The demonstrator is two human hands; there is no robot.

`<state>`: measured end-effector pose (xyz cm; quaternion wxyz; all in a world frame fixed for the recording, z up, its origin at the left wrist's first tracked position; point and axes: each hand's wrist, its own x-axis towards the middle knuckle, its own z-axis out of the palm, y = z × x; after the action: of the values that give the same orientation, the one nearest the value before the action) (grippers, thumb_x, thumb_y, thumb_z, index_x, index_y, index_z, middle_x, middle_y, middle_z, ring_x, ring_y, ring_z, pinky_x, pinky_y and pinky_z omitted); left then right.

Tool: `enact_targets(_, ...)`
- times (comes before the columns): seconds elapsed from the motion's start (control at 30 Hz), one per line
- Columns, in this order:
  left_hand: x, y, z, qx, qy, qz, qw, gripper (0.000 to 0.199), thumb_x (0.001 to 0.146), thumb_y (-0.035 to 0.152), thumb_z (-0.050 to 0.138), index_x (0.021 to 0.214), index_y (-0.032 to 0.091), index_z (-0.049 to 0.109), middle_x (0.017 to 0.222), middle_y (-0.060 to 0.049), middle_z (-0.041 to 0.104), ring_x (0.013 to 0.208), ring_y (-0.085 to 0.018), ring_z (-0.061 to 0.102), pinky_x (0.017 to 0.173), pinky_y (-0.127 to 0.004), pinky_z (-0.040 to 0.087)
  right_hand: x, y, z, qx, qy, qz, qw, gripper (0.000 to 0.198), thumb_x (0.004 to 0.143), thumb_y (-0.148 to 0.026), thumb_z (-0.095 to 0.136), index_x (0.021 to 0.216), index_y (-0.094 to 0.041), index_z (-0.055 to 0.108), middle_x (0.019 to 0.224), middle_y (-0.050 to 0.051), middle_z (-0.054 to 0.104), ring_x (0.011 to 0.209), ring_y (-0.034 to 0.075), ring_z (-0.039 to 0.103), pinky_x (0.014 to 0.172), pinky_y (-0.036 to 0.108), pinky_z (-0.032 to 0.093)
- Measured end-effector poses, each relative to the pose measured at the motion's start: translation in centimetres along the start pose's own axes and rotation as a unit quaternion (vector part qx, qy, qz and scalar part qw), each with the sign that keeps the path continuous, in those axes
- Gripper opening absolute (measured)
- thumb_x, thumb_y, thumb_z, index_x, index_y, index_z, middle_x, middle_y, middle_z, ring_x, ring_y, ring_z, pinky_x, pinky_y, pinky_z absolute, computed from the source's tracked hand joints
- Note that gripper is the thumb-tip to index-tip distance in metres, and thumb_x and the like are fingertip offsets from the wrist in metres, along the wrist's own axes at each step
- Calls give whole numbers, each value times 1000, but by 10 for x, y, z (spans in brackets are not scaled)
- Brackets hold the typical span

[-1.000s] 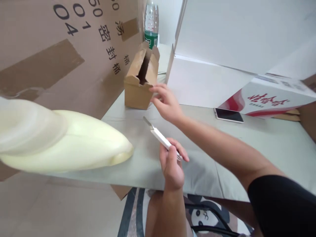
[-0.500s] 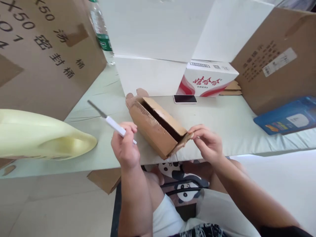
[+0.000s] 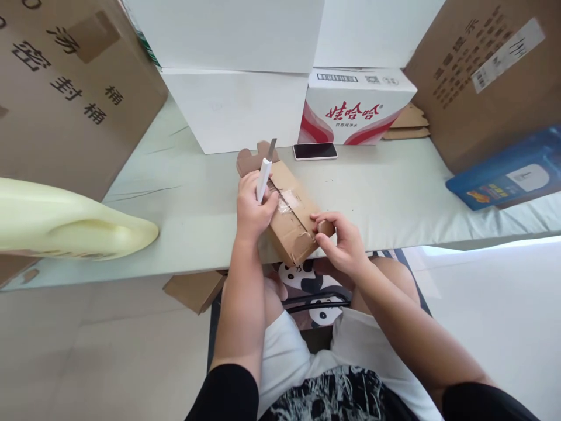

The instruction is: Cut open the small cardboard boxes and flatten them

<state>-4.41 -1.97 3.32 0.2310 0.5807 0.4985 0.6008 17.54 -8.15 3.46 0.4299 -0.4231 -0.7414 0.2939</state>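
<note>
A small brown cardboard box (image 3: 302, 202) lies slantwise near the table's front edge, its two long top flaps folded down and a strip of clear tape across the seam. My left hand (image 3: 254, 204) is closed around the white handle of a utility knife (image 3: 263, 175), whose blade points up and away from me. That hand rests against the box's left side. At the near right end, my right hand (image 3: 339, 237) pinches the end flap between thumb and fingers. A torn flap (image 3: 250, 161) sticks out at the far end.
A phone (image 3: 315, 151) lies behind the box, before a white and red carton (image 3: 355, 108). Large cartons (image 3: 79, 117) stand left and right. A pale yellow object (image 3: 74, 219) reaches in from the left. A blue package (image 3: 508, 175) leans at right. Cardboard (image 3: 195, 290) sits below the table edge.
The box's top flaps have come down over its opening. My left hand has moved right onto the box, and the knife blade has swung from upper left to nearly upright.
</note>
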Motion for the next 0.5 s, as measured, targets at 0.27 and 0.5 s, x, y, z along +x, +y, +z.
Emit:
enact_targets(0.27, -1, -8, 5, -38, 39, -58, 997, 34, 72, 10, 70, 58, 23, 42, 96, -6, 73, 117, -27, 62, 115, -43, 45, -6, 13, 11, 58, 18, 13, 998, 26, 92, -44, 61, 112, -27, 57, 117, 11, 78, 108, 27, 75, 96, 47, 60)
enact_targets(0.5, 4, -22, 7, 42, 31, -57, 997, 40, 72, 12, 73, 63, 24, 37, 96, -2, 72, 112, -25, 67, 118, -45, 47, 1, 37, 18, 29, 54, -55, 997, 33, 94, -52, 60, 114, -26, 59, 112, 11, 77, 104, 28, 73, 94, 47, 60)
